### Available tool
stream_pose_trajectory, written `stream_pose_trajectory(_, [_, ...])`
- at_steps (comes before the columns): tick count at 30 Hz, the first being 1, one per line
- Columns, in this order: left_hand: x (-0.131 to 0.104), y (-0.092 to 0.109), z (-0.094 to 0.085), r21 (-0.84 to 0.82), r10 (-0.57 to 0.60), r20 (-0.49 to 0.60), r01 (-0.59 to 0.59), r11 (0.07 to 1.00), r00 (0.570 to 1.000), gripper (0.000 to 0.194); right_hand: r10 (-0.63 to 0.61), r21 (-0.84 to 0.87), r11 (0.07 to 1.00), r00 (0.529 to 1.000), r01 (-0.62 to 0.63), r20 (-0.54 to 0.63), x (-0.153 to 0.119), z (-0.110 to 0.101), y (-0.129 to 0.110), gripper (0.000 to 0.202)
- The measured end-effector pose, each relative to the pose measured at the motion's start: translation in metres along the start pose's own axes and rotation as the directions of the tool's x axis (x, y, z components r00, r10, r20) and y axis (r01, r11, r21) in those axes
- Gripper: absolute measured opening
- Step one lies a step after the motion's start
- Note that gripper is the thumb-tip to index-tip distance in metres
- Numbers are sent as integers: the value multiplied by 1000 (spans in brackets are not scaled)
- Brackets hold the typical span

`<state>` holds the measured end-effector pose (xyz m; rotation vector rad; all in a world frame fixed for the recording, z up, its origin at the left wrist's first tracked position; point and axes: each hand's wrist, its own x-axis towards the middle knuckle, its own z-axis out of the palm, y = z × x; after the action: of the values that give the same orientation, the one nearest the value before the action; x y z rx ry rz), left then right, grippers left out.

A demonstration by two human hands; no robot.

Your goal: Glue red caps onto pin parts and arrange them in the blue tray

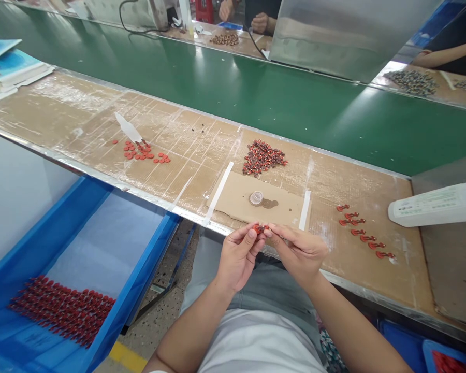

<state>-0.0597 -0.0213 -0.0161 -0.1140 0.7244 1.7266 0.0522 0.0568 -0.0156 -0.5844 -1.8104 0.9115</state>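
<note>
My left hand (238, 255) and my right hand (297, 251) meet at the table's front edge, both closed on a small red piece (260, 229) between their fingertips. Just beyond them a small clear cup (256, 197) stands on a taped cardboard sheet (236, 194), beside a dark wet stain. Behind the sheet lies a pile of small red and black parts (262, 157). Several red pieces with dark stems (363, 233) lie in slanting rows on the right. Red discs (142, 151) are scattered on the left, near a white pointed strip (127, 127).
A white bottle (435, 204) lies on its side at the right. Beyond the table runs a green belt (217, 88). A blue bin (147, 259) at lower left holds rows of red pieces (66, 308). Other people's hands are at the far side.
</note>
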Motion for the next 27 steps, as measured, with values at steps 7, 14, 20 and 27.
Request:
stream_pose_trajectory(7, [0,0,-1,9,19,-27,-19,1000,999,25,1,-6,1000,1000,-1,14,0,2,-1,42])
stream_pose_trajectory(14, [0,2,-2,71,44,-39,-41,997,998,27,-45,-64,997,997,49,65,5,0,-5,38])
stream_pose_trajectory(20, [-2,1,-1,103,49,-15,-47,994,999,28,-82,-111,990,993,91,79,12,-5,-9,28])
stream_pose_trajectory(27, [-5,-1,1,137,60,40,-65,988,997,24,-108,-90,990,993,111,44,13,-11,-11,35])
